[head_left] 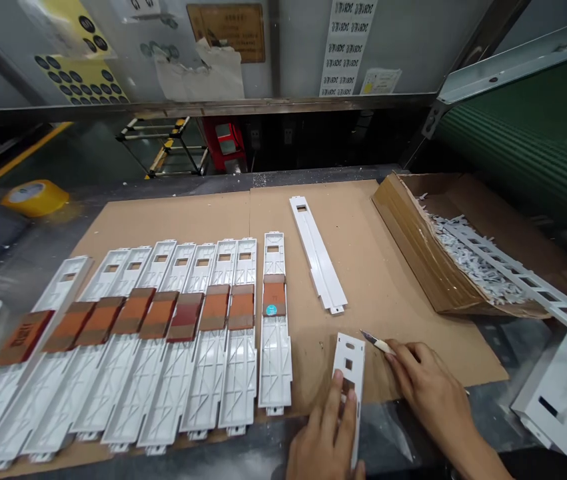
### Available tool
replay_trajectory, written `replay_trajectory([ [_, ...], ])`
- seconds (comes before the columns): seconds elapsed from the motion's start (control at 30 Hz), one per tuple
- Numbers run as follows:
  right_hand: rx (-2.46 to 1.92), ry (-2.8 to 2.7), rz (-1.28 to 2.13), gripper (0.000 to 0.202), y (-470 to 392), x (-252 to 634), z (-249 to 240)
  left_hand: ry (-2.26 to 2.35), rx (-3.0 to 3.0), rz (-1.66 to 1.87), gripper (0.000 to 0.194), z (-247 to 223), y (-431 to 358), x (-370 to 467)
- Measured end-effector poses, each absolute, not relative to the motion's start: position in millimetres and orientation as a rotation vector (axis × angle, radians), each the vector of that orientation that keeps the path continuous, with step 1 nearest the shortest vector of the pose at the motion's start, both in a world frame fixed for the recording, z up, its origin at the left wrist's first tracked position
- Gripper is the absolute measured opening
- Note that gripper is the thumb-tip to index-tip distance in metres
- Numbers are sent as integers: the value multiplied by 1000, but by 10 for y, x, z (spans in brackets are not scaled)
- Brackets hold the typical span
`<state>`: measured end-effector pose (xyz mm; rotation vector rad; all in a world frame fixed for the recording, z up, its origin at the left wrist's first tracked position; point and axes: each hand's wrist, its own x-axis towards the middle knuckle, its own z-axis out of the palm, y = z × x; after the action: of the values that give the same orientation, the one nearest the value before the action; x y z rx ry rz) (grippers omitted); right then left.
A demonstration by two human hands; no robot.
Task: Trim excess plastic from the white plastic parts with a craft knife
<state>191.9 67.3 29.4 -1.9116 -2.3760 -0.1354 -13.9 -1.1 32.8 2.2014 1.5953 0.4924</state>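
The near end of the white plastic strip (349,373) under the hands runs off toward the bottom edge of the view, and part of it is covered by the left hand (326,440). The handle of the small knife (377,343) is buried in the right hand (430,387); only the pointed blade and a bit of pale handle show. The left hand's fingers (336,400) lie flat and slightly spread on the strip, pressing it onto the sheet of cardboard (388,280) at the front edge of the tabletop (23,267). The right hand's fingers are curled together around the knife, its tip just beside the strip's upper right corner.

To the left lies a row of white strips (163,333), each crossed by a brown band; the leftmost band carries dark writing too blurred to read, and the rightmost has a small blue sticker (272,310). One bare strip (318,257) lies alone farther back. A cardboard box (463,253) of white shavings sits to the right. Printed sheets (347,47) hang on the back wall, illegible.
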Motion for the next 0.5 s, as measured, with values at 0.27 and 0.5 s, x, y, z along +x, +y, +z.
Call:
replay_trajectory([
  [0.27, -1911, -2193, -298, 35, 626, 1879, 264, 743, 554, 1046, 57, 567, 95, -461],
  [0.5, -1686, -1336, 1357, 51, -132, 1482, 559, 735, 61, 1167, 59, 853, 150, -465],
])
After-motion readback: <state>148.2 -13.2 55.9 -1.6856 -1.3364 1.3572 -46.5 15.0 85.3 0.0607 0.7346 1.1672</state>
